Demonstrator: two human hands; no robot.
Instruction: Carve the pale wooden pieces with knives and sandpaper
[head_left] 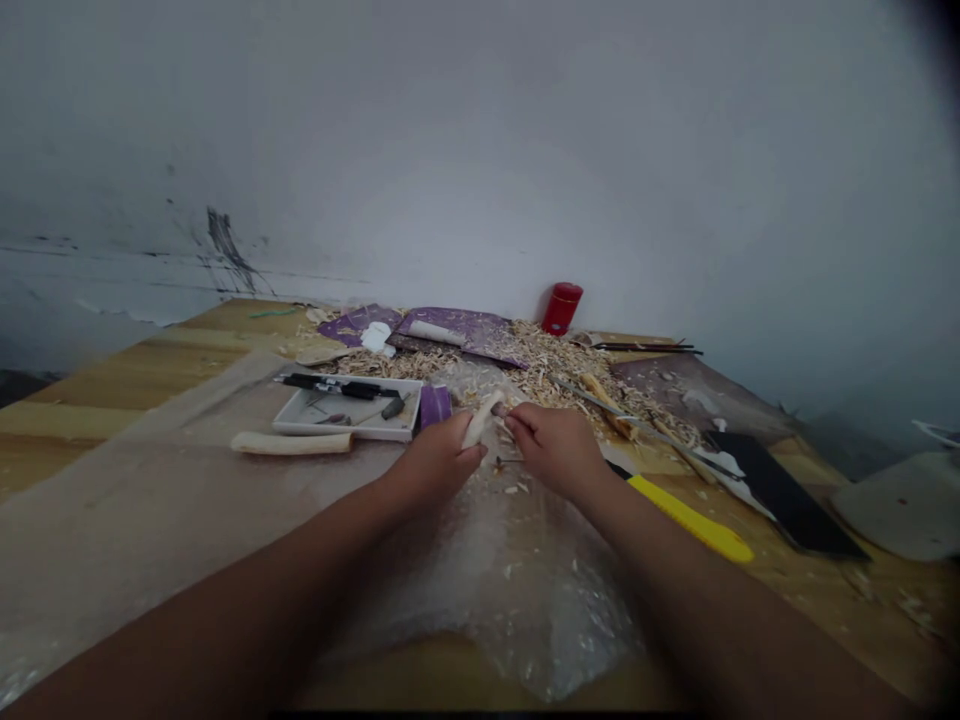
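Observation:
My left hand (433, 462) grips a pale carved piece of wood (477, 420), whose upper end points toward my right hand (555, 450). The fingers of my right hand are closed on a small dark-tipped tool (499, 410), which touches or nearly touches the wood; most of the tool is hidden in my fingers. Both hands hover over a sheet of bubble wrap (510, 570) scattered with wood chips.
A white tray (345, 410) of tools and a longer pale wood piece (291, 443) lie left. A yellow-handled tool (694, 517) and black sheet (784, 495) lie right. Wood shavings (555, 370), purple sheets (457, 332) and a red canister (561, 308) lie ahead, against a white wall (480, 150).

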